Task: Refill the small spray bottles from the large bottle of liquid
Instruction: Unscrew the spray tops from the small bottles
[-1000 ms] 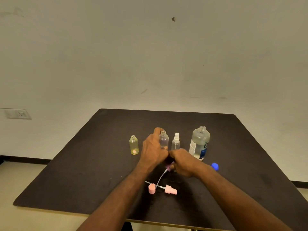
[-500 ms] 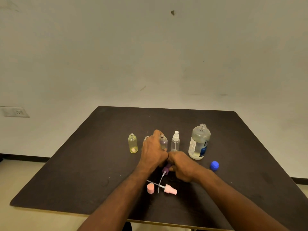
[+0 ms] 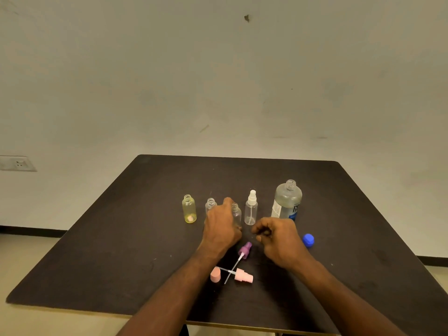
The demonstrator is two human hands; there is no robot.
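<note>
Behind everything we saw a plain pale wall (image 3: pixel 218 81) with a socket plate (image 3: pixel 17 163) low on its left; in front of it stood a dark table (image 3: pixel 339 214) carrying the bottles. We found the large bottle (image 3: pixel 287 201) upright and uncapped at the right end of the row, its blue cap (image 3: pixel 308 240) lying just beside it nearer us; next to it stood a small spray bottle (image 3: pixel 251 209) with a white sprayer fitted. Our left hand (image 3: pixel 221 226) gripped a small clear bottle (image 3: pixel 236 212) with an open neck; another open clear bottle (image 3: pixel 210 204) showed just behind that hand, and a yellowish bottle (image 3: pixel 189 209) stood at the left end. Our right hand (image 3: pixel 278 236) hovered with fingers curled on nothing; a purple sprayer (image 3: pixel 244 251) lay on the table between the hands, its tube crossing that of a pink sprayer (image 3: pixel 243 276); a pink cap (image 3: pixel 215 275) stood close by.
</note>
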